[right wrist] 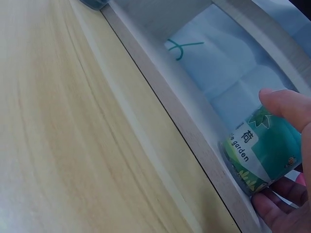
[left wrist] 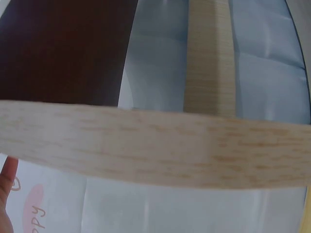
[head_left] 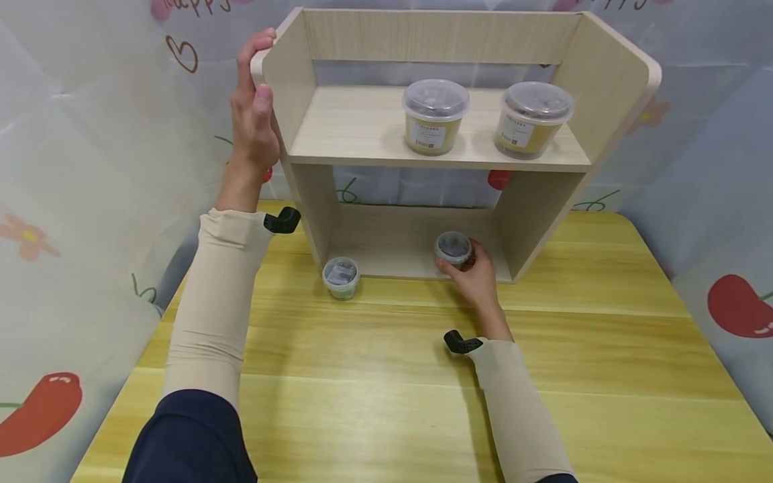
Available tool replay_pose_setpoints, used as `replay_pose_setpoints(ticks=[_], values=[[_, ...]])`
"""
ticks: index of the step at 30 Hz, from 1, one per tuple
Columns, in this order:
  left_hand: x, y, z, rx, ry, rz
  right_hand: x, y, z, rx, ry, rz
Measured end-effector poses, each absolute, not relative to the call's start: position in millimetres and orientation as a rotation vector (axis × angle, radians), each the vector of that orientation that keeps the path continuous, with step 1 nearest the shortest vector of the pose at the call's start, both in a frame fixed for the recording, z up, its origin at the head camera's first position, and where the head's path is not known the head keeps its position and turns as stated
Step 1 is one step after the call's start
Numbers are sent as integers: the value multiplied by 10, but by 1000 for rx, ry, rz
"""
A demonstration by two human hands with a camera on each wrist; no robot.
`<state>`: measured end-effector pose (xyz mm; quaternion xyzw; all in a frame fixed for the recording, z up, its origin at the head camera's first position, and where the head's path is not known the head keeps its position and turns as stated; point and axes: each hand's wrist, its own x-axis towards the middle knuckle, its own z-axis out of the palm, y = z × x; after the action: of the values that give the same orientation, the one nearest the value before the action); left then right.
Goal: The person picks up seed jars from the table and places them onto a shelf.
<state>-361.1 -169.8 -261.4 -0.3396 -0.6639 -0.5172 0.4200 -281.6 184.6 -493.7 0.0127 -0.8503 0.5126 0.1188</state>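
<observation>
A two-tier wooden shelf (head_left: pixel 386 154) stands on the table, and my left hand (head_left: pixel 255 121) grips the upper front edge of its left side panel. In the left wrist view the panel's edge (left wrist: pixel 155 145) crosses the picture, with part of that hand (left wrist: pixel 7 194) at the lower left. At the right of the lower tier, my right hand (head_left: pixel 480 278) holds a small lidded plastic cup (head_left: pixel 453 248) between thumb and fingers. Its green printed label (right wrist: pixel 272 145) shows in the right wrist view, where the cup sits at the board's front edge.
A second small cup (head_left: pixel 341 278) stands on the wooden table (head_left: pixel 362 389) by the shelf's front left corner. Two larger lidded tubs, a left one (head_left: pixel 435 117) and a right one (head_left: pixel 533 121), stand on the upper tier. Printed cloth (head_left: pixel 90 168) hangs behind and beside the table.
</observation>
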Motion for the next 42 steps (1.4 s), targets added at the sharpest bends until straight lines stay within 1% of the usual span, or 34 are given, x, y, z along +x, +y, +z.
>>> replay_pose_setpoints(ticks=[20, 31, 42], values=[[-3630, -1697, -2619, -883, -1658, -1287, -2778, 1883, -4956, -15, -2499, 1499], [-3591, -1690, -2606, -875, -1651, -1322, -2653, 1923, -4946, 5, -2399, 1559], [-3604, -1699, -2601, -893, -1657, -1305, -2539, 1955, -4992, -45, -2375, 1577]])
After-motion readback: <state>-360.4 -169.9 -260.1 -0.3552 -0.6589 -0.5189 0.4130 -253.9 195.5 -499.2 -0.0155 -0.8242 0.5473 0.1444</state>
